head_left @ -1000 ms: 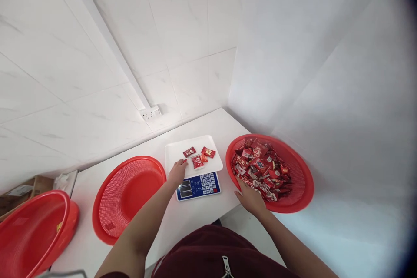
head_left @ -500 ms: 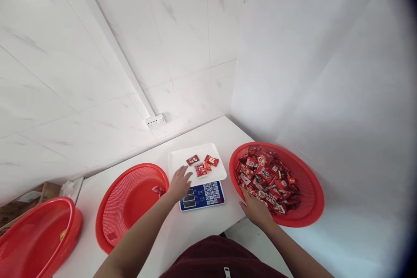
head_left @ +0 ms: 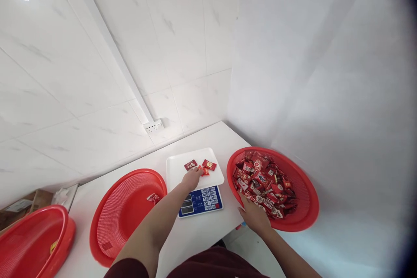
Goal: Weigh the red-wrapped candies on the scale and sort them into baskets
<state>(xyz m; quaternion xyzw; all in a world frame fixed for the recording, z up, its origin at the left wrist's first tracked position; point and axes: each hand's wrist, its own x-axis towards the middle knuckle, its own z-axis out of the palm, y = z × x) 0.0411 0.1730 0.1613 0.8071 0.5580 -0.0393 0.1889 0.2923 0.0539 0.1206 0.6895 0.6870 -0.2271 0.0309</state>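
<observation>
My left hand (head_left: 193,178) reaches over the white tray (head_left: 177,160) of a weighing scale, its fingers closed down on a small red packet that they mostly cover. Around the fingertips lie a dark red packet (head_left: 190,164), a red packet with yellow print (head_left: 209,164) and a small orange-red packet (head_left: 205,171). The scale's blue keypad panel (head_left: 198,200) faces me. At the right, my right hand (head_left: 256,215) is closed on the near left rim of a red plastic basket (head_left: 308,208). That basket holds a heap of red wrapped packets (head_left: 263,182).
Left of the scale stands another red basket (head_left: 110,208) with a packet or two (head_left: 153,198) inside. A third red basket (head_left: 35,243) sits at the far left, beside a cardboard box (head_left: 22,208). Walls close off the white table (head_left: 215,137) behind and at right.
My left hand has moved forward and right onto the tray, over the packet with the round print. My right hand stays at the basket rim. The view has tilted up slightly.
</observation>
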